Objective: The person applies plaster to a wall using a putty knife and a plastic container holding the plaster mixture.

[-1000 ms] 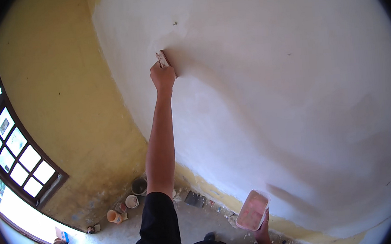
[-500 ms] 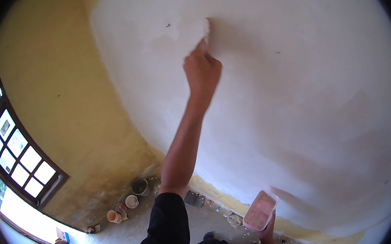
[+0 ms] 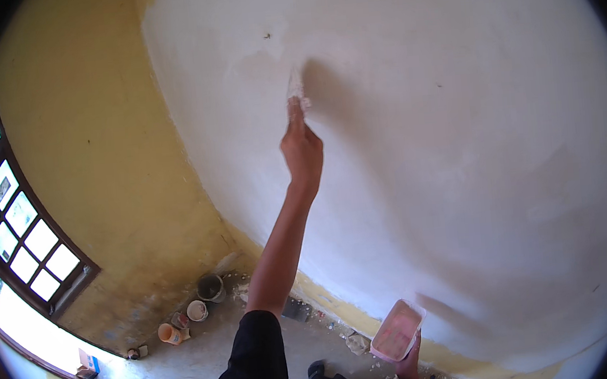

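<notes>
My left hand (image 3: 303, 153) is raised high and closed on the handle end of a putty knife (image 3: 296, 83). The flat blade is smeared with whitish filler and points up against the white wall (image 3: 473, 153); whether its edge touches is hard to tell. Low on the right, my right hand (image 3: 409, 362) grips a rectangular plastic tub (image 3: 398, 330) from below and the side. The tub tilts toward me, showing a pinkish-white inside. Its contents are too indistinct to make out.
A yellow wall (image 3: 95, 121) meets the white one at a corner on the left, with a dark-framed window (image 3: 29, 235) in it. Several containers, including a dark bucket (image 3: 211, 288) and an orange tub (image 3: 169, 334), stand on the floor. Debris (image 3: 357, 343) lies along the wall's foot.
My left hand has moved down and slightly left along the wall with the putty knife, its blade now seen more edge-on. The tub in my right hand has shifted slightly left.
</notes>
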A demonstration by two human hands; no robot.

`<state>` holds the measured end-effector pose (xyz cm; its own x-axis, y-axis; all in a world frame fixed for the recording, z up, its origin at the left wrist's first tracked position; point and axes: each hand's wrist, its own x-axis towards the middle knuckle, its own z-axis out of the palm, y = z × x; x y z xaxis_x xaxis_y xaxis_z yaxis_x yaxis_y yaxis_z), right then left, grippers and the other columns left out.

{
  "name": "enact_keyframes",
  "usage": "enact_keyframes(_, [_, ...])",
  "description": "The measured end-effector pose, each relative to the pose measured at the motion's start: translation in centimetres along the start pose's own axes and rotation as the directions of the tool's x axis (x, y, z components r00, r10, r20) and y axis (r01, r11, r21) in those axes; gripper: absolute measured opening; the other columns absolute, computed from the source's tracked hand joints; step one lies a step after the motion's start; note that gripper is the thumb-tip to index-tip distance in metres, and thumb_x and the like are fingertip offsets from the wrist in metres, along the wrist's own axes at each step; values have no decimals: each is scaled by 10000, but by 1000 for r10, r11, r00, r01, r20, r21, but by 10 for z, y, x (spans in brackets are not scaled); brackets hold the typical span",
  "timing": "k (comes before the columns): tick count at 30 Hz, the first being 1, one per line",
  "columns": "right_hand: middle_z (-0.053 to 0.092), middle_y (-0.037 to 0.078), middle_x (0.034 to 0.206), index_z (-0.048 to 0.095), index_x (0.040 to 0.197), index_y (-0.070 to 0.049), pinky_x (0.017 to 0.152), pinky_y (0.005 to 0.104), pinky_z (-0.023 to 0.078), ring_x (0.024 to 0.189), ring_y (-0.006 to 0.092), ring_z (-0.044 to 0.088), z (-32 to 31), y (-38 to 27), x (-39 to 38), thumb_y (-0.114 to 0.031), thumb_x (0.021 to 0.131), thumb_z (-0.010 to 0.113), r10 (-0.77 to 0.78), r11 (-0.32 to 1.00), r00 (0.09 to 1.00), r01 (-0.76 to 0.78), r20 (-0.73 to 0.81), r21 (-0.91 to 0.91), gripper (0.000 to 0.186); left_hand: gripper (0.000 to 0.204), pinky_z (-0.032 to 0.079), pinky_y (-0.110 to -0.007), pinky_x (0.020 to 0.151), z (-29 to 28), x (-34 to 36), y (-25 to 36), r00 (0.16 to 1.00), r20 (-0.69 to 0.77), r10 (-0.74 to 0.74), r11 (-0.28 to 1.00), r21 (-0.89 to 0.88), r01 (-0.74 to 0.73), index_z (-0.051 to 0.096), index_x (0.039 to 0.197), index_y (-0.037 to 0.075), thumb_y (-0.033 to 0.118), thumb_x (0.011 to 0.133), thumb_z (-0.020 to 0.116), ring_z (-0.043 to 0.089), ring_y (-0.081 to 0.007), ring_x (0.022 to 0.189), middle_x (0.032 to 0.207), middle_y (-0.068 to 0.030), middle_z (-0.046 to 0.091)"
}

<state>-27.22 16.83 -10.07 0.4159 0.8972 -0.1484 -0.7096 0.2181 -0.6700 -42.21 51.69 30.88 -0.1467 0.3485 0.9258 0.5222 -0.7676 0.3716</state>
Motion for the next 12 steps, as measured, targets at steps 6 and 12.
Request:
enact_keyframes(6, [506, 70, 1326, 398, 1389, -108, 1026, 436, 434, 1211, 244, 513, -15, 4, 9, -498, 1013, 281, 1, 999, 1000, -2, 26, 45, 553, 725, 504, -428, 959, 62, -110, 28, 937, 254, 239, 965, 42, -257, 368, 1403, -57, -164, 694, 477, 433, -438, 1290, 1399, -305, 415])
enact_keyframes(12, [461, 77, 1361, 324, 1425, -123, 1030, 448, 434, 1232, 242, 491, -1, -3, 4, -456, 1020, 298, -22, 995, 989, 37, 146, -98, 525, 628, 473, -367, 996, -12, -161, 8, 892, 427, 145, 980, -184, -71, 443, 1384, 10, -108, 770, 498, 494, -400, 1252, 1420, -230, 442])
